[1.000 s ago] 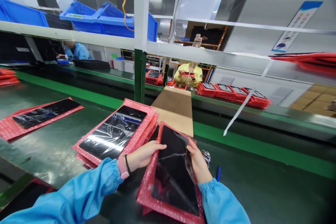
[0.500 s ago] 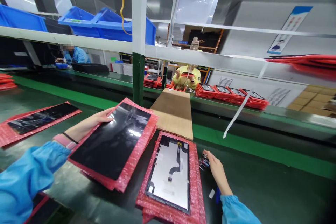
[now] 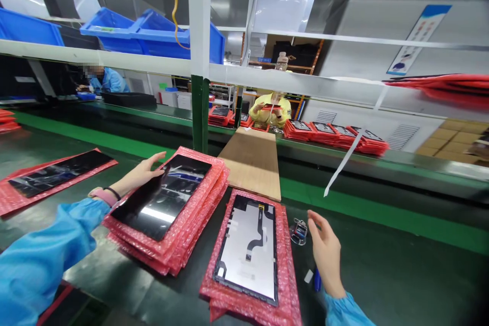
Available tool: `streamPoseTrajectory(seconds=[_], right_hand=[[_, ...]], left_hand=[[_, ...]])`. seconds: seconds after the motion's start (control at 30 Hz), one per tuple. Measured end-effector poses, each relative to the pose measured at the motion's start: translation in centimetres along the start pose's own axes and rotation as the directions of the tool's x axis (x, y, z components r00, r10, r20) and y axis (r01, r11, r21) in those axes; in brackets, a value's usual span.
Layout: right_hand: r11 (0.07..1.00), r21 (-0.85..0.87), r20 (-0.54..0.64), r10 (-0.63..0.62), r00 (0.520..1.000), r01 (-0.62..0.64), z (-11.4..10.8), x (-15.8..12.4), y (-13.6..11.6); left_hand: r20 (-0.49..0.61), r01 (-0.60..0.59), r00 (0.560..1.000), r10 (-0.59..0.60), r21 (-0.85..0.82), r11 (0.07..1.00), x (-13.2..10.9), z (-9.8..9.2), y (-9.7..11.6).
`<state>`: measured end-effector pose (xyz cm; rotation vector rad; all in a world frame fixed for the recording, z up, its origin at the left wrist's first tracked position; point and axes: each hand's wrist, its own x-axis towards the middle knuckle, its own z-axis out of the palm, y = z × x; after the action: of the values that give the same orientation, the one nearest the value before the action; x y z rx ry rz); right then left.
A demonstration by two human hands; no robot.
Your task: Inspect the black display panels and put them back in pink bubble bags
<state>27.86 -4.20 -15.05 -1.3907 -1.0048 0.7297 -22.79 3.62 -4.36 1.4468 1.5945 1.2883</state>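
My left hand [image 3: 142,175] is open over the left edge of a black glossy display screen [image 3: 171,188], its fingers stretched out. That screen lies face up on a stack of red bubble-wrap sheets [image 3: 198,224]. To its right, a second display screen [image 3: 244,265] shows its silvery back and dark flex cable, on more red bubble wrap [image 3: 290,285]. My right hand [image 3: 325,252] is open and holds nothing, just right of a small shiny metal item [image 3: 298,232] whose kind I cannot make out. Below it lie a white scrap [image 3: 308,276] and a blue slim object [image 3: 318,281], partly hidden.
Another screen [image 3: 57,170] on red wrap lies at left. A wooden board [image 3: 252,158] spans toward the far bench. Stacked wrapped screens [image 3: 332,135] stand there, near a person in yellow [image 3: 282,112]. A post [image 3: 200,112] and a hanging white strip [image 3: 344,163] rise ahead.
The wrapped screen in my left hand has come down flat onto the stack, and the hand has let go. My right hand has moved right, off the small metal item.
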Motion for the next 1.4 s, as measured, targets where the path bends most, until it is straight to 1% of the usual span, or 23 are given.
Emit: streamPoseTrajectory(seconds=[0.07, 0.1, 0.17, 0.2, 0.23, 0.27, 0.3, 0.33, 0.37, 0.4, 0.47, 0.53, 0.63, 0.7, 0.8, 0.93, 1.0, 1.13, 1.23, 1.3, 1.4], right_hand=[[0.995, 0.055, 0.119, 0.071, 0.990, -0.078, 0.3, -1.8, -0.7], [0.988, 0.075, 0.188, 0.119, 0.975, -0.135, 0.4, -2.6, -0.9], [0.964, 0.108, 0.299, 0.202, 0.933, -0.243, 0.7, -4.0, -1.0], [0.949, 0.127, 0.335, 0.233, 0.913, -0.289, 0.7, -4.6, -1.0], [0.933, 0.149, 0.363, 0.258, 0.895, -0.329, 0.7, -5.0, -1.0], [0.915, 0.172, 0.387, 0.278, 0.879, -0.365, 0.7, -5.4, -1.0], [0.896, 0.191, 0.410, 0.298, 0.862, -0.400, 0.7, -5.6, -0.9], [0.878, 0.207, 0.431, 0.315, 0.846, -0.432, 0.7, -5.7, -0.9], [0.861, 0.221, 0.448, 0.328, 0.832, -0.459, 0.6, -5.8, -0.9], [0.846, 0.234, 0.460, 0.338, 0.821, -0.479, 0.6, -5.9, -0.8], [0.822, 0.259, 0.472, 0.350, 0.809, -0.507, 0.6, -5.9, -0.9], [0.800, 0.282, 0.481, 0.360, 0.799, -0.530, 0.5, -5.9, -1.1], [0.761, 0.320, 0.505, 0.368, 0.781, -0.565, 0.4, -5.8, -1.4], [0.733, 0.344, 0.514, 0.375, 0.771, -0.586, 0.4, -5.5, -1.5], [0.702, 0.360, 0.513, 0.401, 0.759, -0.614, 0.4, -5.0, -1.2], [0.690, 0.350, 0.501, 0.433, 0.749, -0.633, 0.6, -4.7, -0.7], [0.692, 0.339, 0.501, 0.440, 0.745, -0.637, 0.8, -4.8, -0.7], [0.696, 0.317, 0.503, 0.453, 0.736, -0.644, 1.2, -5.0, -0.9], [0.697, 0.317, 0.496, 0.457, 0.738, -0.644, 1.1, -5.1, -1.3], [0.700, 0.327, 0.490, 0.449, 0.747, -0.635, 0.8, -5.0, -1.7], [0.714, 0.370, 0.463, 0.413, 0.785, -0.594, -0.2, -4.7, -2.6]], left_hand=[[-0.057, -0.079, 0.995, 0.082, 0.063, 0.995, -1.0, 1.2, 1.3], [-0.071, -0.114, 0.990, 0.120, 0.084, 0.990, -2.2, 2.1, 1.9], [-0.052, -0.171, 0.983, 0.176, 0.084, 0.982, -5.9, 4.5, 3.0], [0.003, -0.196, 0.981, 0.196, 0.058, 0.979, -8.2, 6.1, 3.2], [0.149, -0.180, 0.971, 0.185, -0.044, 0.983, -10.5, 7.9, 3.1], [0.302, -0.107, 0.942, 0.145, -0.138, 0.985, -12.7, 9.7, 2.7], [0.435, 0.000, 0.895, 0.096, -0.216, 0.976, -14.7, 11.6, 2.1], [0.508, 0.100, 0.859, 0.061, -0.284, 0.954, -16.2, 13.4, 1.3], [0.566, 0.196, 0.824, 0.017, -0.313, 0.929, -17.4, 14.9, 0.4], [0.584, 0.300, 0.809, -0.066, -0.315, 0.900, -18.0, 16.3, -0.5], [0.577, 0.429, 0.793, -0.195, -0.302, 0.851, -18.3, 18.0, -1.8], [0.541, 0.484, 0.797, -0.270, -0.303, 0.821, -17.8, 18.7, -2.1], [0.486, 0.500, 0.821, -0.300, -0.357, 0.789, -16.9, 18.5, -1.2], [0.464, 0.513, 0.827, -0.319, -0.387, 0.766, -16.6, 18.4, -0.6], [0.461, 0.545, 0.816, -0.350, -0.409, 0.732, -16.1, 18.4, -0.6], [0.498, 0.613, 0.773, -0.394, -0.424, 0.667, -15.1, 18.5, -0.8], [0.536, 0.615, 0.765, -0.357, -0.444, 0.652, -14.8, 18.7, -0.2], [0.614, 0.574, 0.763, -0.204, -0.498, 0.650, -14.7, 20.0, 1.6], [0.624, 0.558, 0.763, -0.165, -0.508, 0.656, -14.9, 20.7, 2.6], [0.621, 0.542, 0.769, -0.150, -0.510, 0.668, -15.0, 20.6, 3.1], [0.637, 0.515, 0.764, -0.099, -0.510, 0.689, -14.9, 19.4, 4.1]])
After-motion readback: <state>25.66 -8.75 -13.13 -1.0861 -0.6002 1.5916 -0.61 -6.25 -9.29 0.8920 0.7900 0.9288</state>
